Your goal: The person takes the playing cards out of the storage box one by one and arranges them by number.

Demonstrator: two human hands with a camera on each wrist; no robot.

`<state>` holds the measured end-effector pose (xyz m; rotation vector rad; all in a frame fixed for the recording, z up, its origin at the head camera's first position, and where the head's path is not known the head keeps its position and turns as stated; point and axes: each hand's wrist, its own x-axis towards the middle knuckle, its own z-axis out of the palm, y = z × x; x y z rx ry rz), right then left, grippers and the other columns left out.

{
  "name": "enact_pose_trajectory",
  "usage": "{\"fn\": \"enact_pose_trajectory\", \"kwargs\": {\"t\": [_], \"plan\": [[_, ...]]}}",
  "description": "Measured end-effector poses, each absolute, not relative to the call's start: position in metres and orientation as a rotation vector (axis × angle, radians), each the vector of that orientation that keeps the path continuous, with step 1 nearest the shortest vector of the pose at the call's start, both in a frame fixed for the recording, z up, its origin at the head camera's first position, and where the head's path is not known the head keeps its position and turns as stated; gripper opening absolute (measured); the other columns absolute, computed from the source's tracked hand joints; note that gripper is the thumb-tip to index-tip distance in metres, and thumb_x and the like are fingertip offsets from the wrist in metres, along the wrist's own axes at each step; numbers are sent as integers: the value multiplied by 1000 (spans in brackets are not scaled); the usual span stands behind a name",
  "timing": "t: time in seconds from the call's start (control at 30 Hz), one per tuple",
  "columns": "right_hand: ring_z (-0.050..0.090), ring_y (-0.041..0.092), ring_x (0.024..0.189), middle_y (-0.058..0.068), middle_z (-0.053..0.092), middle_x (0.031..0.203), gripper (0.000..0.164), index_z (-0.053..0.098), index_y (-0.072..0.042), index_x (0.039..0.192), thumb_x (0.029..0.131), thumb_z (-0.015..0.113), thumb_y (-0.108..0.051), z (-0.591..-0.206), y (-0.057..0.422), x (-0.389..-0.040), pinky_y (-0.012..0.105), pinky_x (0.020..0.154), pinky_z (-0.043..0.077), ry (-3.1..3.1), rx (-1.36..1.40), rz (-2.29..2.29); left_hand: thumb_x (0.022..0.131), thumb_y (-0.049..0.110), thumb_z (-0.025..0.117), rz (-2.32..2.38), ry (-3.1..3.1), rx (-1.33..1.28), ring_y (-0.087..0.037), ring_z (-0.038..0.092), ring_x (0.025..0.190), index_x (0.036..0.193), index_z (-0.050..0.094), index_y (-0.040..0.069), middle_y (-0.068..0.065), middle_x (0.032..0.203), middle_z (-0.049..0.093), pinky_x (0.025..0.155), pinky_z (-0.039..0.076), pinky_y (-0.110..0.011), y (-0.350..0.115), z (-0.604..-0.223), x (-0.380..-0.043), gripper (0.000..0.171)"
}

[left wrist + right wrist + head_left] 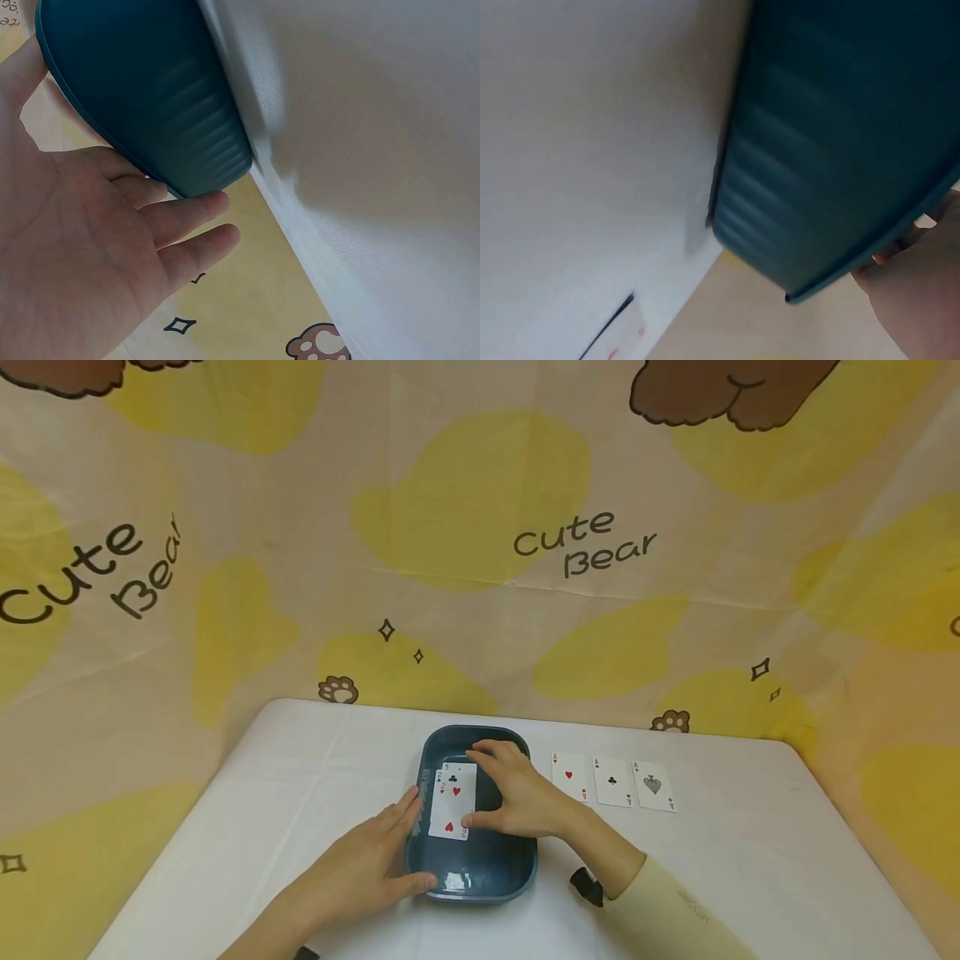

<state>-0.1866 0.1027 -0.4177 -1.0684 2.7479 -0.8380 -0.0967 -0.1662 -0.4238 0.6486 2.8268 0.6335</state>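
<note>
Status: sorting appears partly complete. The ace of hearts (569, 765), ace of clubs (613, 792) and ace of spades (654, 798) lie face up in a row on the desk (337, 768), right of my right hand (521, 789). Remaining, in my judgement: the cards in the tray (495, 864), beneath that hand. There, the two of hearts (444, 812) overlaps at least one club card (463, 769). My right thumb and fingers stand apart, thumb at the two's edge; no firm pinch shows. My left hand (352, 868), fingers extended, braces the tray's left side.
</note>
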Motion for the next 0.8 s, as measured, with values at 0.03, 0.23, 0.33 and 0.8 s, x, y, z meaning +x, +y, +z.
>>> {"fn": "enact_pose_trajectory", "kwargs": {"t": [0.03, 0.23, 0.33, 0.8], "plan": [[35, 33, 147, 13, 41, 159, 91, 48, -3, 155, 85, 85, -48, -419, 100, -187, 60, 116, 38, 2742, -1073, -842, 90, 71, 67, 636, 2825, 645, -38, 37, 151, 164, 31, 4, -9, 173, 23, 115, 40, -60, -166, -424, -97, 106], [36, 34, 146, 15, 42, 159, 95, 48, -3, 155, 82, 88, -49, -423, 83, -188, 60, 117, 37, 2713, -1067, -861, 90, 72, 66, 623, 2825, 640, -36, 36, 152, 165, 30, 5, -8, 173, 22, 116, 39, -59, -167, -425, -97, 106], [38, 33, 144, 15, 42, 159, 98, 47, -2, 155, 80, 89, -50, -426, 76, -190, 59, 116, 39, 2710, -1059, -843, 91, 72, 66, 626, 2823, 647, -36, 36, 152, 165, 30, 5, -8, 173, 22, 116, 39, -59, -167, -425, -97, 106], [51, 31, 126, 19, 55, 143, 94, 55, 0, 149, 74, 97, -38, -440, 63, -201, 51, 108, 47, 2697, -963, -739, 89, 72, 67, 641, 2817, 646, -40, 39, 150, 164, 31, 4, -9, 173, 24, 114, 41, -60, -168, -425, -98, 107]]}}
